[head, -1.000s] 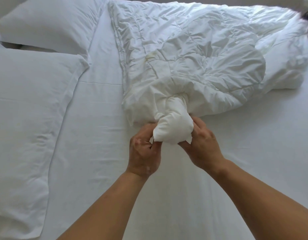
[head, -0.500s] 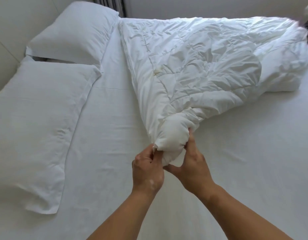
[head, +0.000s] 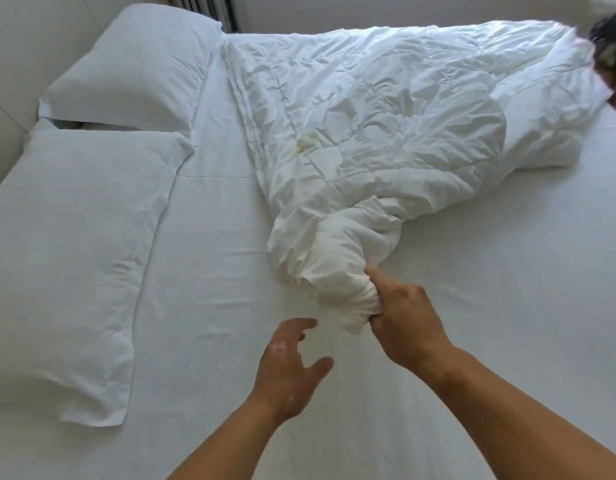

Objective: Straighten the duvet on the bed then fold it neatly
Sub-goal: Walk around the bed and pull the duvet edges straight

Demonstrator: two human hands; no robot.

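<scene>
Left hand released, right hand holding duvet

2 bare forearms reach in from the lower edge, angled toward each other. The left grip lies back-up, its fingers spread and loosely extended, thumb splayed to the side, holding nothing. The right grip, just beside it and further forward, has fingers and thumb curled round a bunched end of the duvet.
</scene>
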